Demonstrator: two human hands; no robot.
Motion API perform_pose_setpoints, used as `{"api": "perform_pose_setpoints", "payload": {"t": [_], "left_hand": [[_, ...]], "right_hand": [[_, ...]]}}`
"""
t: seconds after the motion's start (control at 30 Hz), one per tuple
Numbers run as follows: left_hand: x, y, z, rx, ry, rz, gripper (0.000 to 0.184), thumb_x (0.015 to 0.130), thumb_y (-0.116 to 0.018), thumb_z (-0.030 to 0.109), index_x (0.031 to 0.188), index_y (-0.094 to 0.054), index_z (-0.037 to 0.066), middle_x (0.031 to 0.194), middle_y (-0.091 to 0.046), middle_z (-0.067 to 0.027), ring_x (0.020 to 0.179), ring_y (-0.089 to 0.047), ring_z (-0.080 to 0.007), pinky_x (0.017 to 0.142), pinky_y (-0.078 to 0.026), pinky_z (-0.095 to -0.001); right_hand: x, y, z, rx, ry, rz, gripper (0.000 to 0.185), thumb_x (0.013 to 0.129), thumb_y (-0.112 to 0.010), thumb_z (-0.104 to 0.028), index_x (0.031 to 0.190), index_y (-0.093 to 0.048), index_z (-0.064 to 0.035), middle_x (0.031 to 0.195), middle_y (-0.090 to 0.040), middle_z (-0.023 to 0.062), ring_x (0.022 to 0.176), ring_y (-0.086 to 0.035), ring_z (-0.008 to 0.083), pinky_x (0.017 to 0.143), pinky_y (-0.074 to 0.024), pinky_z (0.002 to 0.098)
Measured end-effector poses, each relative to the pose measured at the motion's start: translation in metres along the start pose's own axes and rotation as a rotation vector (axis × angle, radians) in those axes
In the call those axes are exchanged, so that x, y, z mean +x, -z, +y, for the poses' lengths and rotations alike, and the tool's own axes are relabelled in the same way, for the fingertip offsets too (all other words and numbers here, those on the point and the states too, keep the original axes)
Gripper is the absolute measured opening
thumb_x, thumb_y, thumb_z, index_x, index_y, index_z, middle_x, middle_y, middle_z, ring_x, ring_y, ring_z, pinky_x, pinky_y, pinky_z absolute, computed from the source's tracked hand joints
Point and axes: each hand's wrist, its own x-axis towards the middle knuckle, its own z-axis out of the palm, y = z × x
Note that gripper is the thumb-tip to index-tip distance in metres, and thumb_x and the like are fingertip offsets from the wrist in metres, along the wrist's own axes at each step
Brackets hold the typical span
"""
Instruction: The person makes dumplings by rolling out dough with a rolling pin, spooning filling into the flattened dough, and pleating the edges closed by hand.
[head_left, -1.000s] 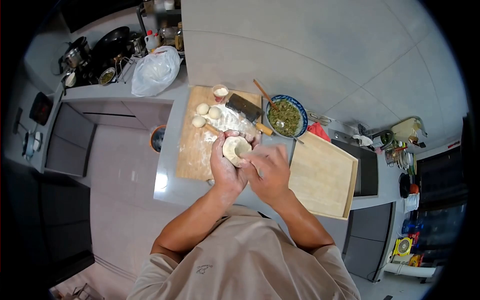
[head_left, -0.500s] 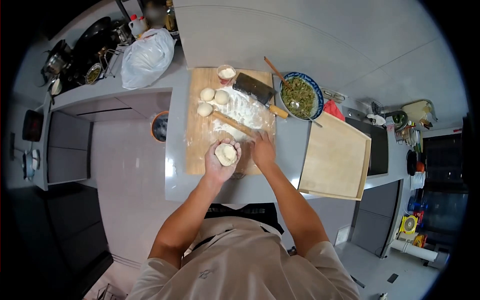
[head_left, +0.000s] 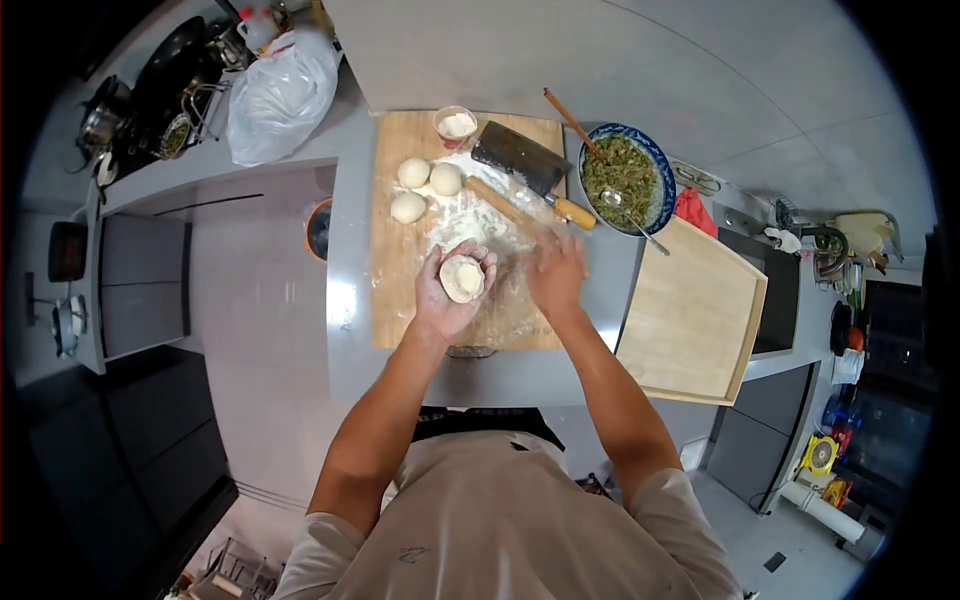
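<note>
My left hand (head_left: 455,300) is cupped palm up over the floured wooden board (head_left: 400,290), holding a dough piece (head_left: 461,279) with a hollow in its middle. My right hand (head_left: 557,270) is smeared by motion at the lower end of a wooden rolling pin (head_left: 497,203); whether its fingers grip the pin cannot be made out. Three dough balls, one of them the nearest dough ball (head_left: 408,208), sit on the board's left side. White flour (head_left: 465,220) is spread across the middle. A cleaver (head_left: 520,157) with a wooden handle lies beyond the pin.
Right of the board stands a blue-rimmed bowl (head_left: 655,150) of chopped green filling, with a spoon (head_left: 612,199) and a wooden stick in it. A shallow wooden tray (head_left: 690,320) overhangs the counter edge. A flour cup (head_left: 456,125) and a plastic bag (head_left: 283,100) are at the back.
The rolling pin has shifted right, away from the nearest dough ball and toward the cleaver. My right hand has moved right with blur. My left hand still holds the dough, slightly higher.
</note>
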Motion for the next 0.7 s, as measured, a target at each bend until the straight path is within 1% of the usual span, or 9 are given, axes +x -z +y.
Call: {"api": "perform_pose_setpoints", "payload": {"t": [0.03, 0.07, 0.17, 0.3, 0.4, 0.47, 0.53, 0.63, 0.7], "left_hand": [[0.002, -0.003, -0.001, 0.024, -0.014, 0.014, 0.059, 0.112, -0.038, 0.051, 0.119, -0.068, 0.000, 0.111, -0.068, -0.0179, 0.111, -0.065, -0.0369, 0.092, -0.059, -0.0494], [0.008, 0.012, 0.004, 0.118, 0.008, -0.123, 0.071, 0.111, -0.032, 0.061, 0.128, -0.067, 0.001, 0.120, -0.068, -0.0167, 0.119, -0.063, -0.0335, 0.105, -0.053, -0.0531], [0.006, -0.006, 0.009, 0.263, 0.031, 0.094, 0.082, 0.110, -0.026, 0.068, 0.141, -0.063, 0.002, 0.132, -0.067, -0.0168, 0.123, -0.062, -0.0321, 0.110, -0.048, -0.0523], [0.003, -0.025, 0.008, 0.337, 0.140, 0.016, 0.093, 0.106, -0.023, 0.077, 0.155, -0.050, 0.002, 0.155, -0.054, -0.0178, 0.147, -0.048, -0.0345, 0.123, -0.039, -0.0541], [0.005, -0.024, 0.013, 0.308, 0.151, 0.027, 0.090, 0.106, -0.029, 0.077, 0.151, -0.054, 0.004, 0.151, -0.056, -0.0169, 0.142, -0.050, -0.0338, 0.118, -0.042, -0.0532], [0.004, -0.017, 0.020, 0.364, 0.048, 0.097, 0.086, 0.106, -0.034, 0.076, 0.148, -0.056, 0.004, 0.145, -0.059, -0.0161, 0.134, -0.054, -0.0326, 0.114, -0.045, -0.0509], [0.004, 0.002, 0.032, 0.426, -0.221, 0.217, 0.068, 0.108, -0.046, 0.065, 0.140, -0.060, 0.006, 0.125, -0.065, -0.0123, 0.112, -0.062, -0.0263, 0.102, -0.049, -0.0420], [-0.014, 0.030, 0.051, 0.463, -0.480, 0.318, 0.057, 0.110, -0.048, 0.056, 0.136, -0.061, 0.007, 0.118, -0.067, -0.0096, 0.108, -0.064, -0.0233, 0.098, -0.051, -0.0377], [-0.028, 0.036, 0.054, 0.465, -0.482, 0.347, 0.052, 0.112, -0.046, 0.052, 0.137, -0.061, 0.008, 0.110, -0.065, -0.0061, 0.102, -0.061, -0.0187, 0.093, -0.049, -0.0341]], "right_hand": [[-0.001, 0.019, -0.017, 0.230, 0.086, -0.111, 0.049, 0.088, -0.079, -0.023, 0.136, -0.070, -0.0163, 0.132, -0.064, 0.0117, 0.130, -0.055, 0.0372, 0.110, -0.0464, 0.0493], [0.001, 0.036, -0.033, 0.459, 0.173, -0.221, 0.055, 0.086, -0.081, -0.023, 0.139, -0.068, -0.0185, 0.135, -0.063, 0.0109, 0.131, -0.055, 0.0372, 0.109, -0.0485, 0.0481], [0.012, 0.066, -0.065, 0.465, 0.414, -0.503, 0.065, 0.082, -0.085, -0.026, 0.144, -0.065, -0.0216, 0.142, -0.059, 0.0088, 0.132, -0.056, 0.0370, 0.108, -0.0513, 0.0457], [0.022, 0.065, -0.080, 0.250, 0.483, -0.593, 0.070, 0.079, -0.086, -0.021, 0.145, -0.063, -0.0203, 0.147, -0.055, 0.0072, 0.131, -0.057, 0.0362, 0.110, -0.0504, 0.0448], [0.030, 0.058, -0.077, 0.475, 0.419, -0.630, 0.068, 0.078, -0.086, -0.015, 0.142, -0.065, -0.0168, 0.143, -0.060, 0.0097, 0.130, -0.060, 0.0348, 0.110, -0.0511, 0.0437], [0.034, 0.061, -0.077, 0.643, 0.089, -0.701, 0.063, 0.077, -0.086, -0.012, 0.138, -0.068, -0.0128, 0.137, -0.065, 0.0133, 0.126, -0.065, 0.0351, 0.108, -0.0524, 0.0420], [0.033, 0.040, -0.067, 0.616, 0.118, -0.624, 0.062, 0.077, -0.086, -0.013, 0.136, -0.069, -0.0114, 0.135, -0.067, 0.0148, 0.124, -0.066, 0.0356, 0.107, -0.0531, 0.0414], [0.034, 0.000, -0.057, 0.543, 0.142, -0.526, 0.061, 0.078, -0.085, -0.014, 0.136, -0.069, -0.0108, 0.134, -0.068, 0.0166, 0.123, -0.066, 0.0367, 0.108, -0.0524, 0.0406], [0.034, -0.017, -0.066, 0.287, 0.202, -0.453, 0.059, 0.080, -0.081, -0.015, 0.137, -0.069, -0.0126, 0.134, -0.066, 0.0164, 0.127, -0.062, 0.0364, 0.110, -0.0511, 0.0438]]}}
